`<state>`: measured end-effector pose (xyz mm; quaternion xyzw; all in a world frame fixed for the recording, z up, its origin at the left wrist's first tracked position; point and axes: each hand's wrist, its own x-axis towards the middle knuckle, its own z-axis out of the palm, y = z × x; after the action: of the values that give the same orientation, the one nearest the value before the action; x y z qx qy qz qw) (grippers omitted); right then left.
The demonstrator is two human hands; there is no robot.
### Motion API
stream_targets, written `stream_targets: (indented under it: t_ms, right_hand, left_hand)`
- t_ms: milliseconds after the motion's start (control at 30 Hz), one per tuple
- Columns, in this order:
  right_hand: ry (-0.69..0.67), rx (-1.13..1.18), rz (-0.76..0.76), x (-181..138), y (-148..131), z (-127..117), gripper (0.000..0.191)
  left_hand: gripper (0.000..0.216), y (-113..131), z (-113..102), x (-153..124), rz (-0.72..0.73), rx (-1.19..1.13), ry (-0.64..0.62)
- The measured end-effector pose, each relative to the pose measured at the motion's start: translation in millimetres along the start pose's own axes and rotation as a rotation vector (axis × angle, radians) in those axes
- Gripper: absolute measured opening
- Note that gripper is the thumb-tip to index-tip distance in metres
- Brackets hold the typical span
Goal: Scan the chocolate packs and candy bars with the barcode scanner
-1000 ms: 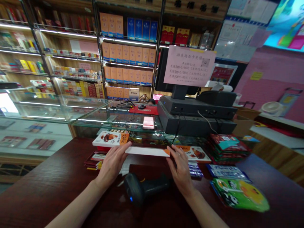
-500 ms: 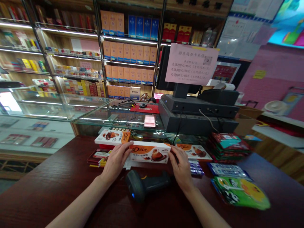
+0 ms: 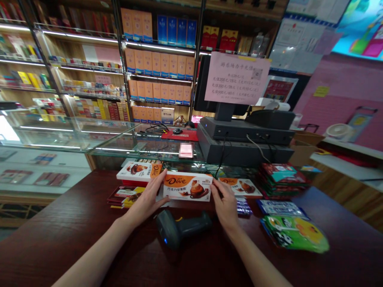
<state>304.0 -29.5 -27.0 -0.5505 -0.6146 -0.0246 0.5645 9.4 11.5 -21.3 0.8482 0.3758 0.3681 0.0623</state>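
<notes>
A white and orange Dove chocolate box [image 3: 187,187] faces me between my hands, its front panel tilted up. My left hand [image 3: 149,195] is at its left end, fingers along the side and thumb stretched out by the lower corner. On the right end my right hand [image 3: 225,201] grips the edge with bent fingers. Just below the box a dark barcode scanner [image 3: 179,229] lies on the brown counter [image 3: 74,231], a blue light glowing on its head. Another Dove box [image 3: 139,170] rests behind my left hand, and one more [image 3: 239,186] lies beyond my right hand.
Yellow and red packs [image 3: 125,196] lie left of my left hand. Purple bars [image 3: 243,206], blue packs [image 3: 283,209], a green bag [image 3: 295,233] and a red-green stack [image 3: 281,179] are on the right. Behind stand a glass case [image 3: 116,149] and a till monitor [image 3: 202,85].
The box's top face no longer shows, and its front is turned more toward me. My left thumb has swung away from the fingers. The view has shifted slightly; the scanner stays on the counter.
</notes>
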Motion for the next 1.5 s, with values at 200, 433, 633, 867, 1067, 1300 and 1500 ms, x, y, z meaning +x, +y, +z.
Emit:
stream_targets:
  t_ms: [200, 433, 633, 867, 1067, 1300, 1500]
  right_hand:
    - [-0.019, 0.001, 0.036, -1.1, 0.8, 0.3, 0.040]
    - [-0.119, 0.077, 0.088, -5.2, 1.8, 2.7, 0.035]
    - [-0.237, 0.181, 0.131, -6.5, 3.0, 6.0, 0.034]
    - [-0.292, 0.008, 0.105, -9.0, 7.5, 7.6, 0.040]
    - [-0.283, -0.043, 0.013, -10.0, 7.6, 8.8, 0.045]
    - [-0.281, -0.078, -0.140, -10.0, -7.0, 5.2, 0.044]
    - [-0.301, -0.100, -0.399, -10.5, -46.7, -5.6, 0.043]
  left_hand:
    - [0.094, 0.7, -1.7, -1.0, 0.033, 0.028, -0.021]
    - [0.078, 4.4, -4.1, 1.4, 0.082, 0.051, 0.129]
    - [0.056, 16.0, -12.9, 5.4, 0.241, 0.056, 0.300]
    - [0.060, 18.8, -10.2, 2.0, 0.186, -0.003, 0.369]
    - [0.066, 25.4, -14.4, 1.7, 0.238, -0.047, 0.338]
    - [0.064, 29.5, -19.6, 1.6, 0.319, 0.025, 0.204]
    - [0.062, 41.4, -23.1, 4.9, 0.420, 0.100, 0.091]
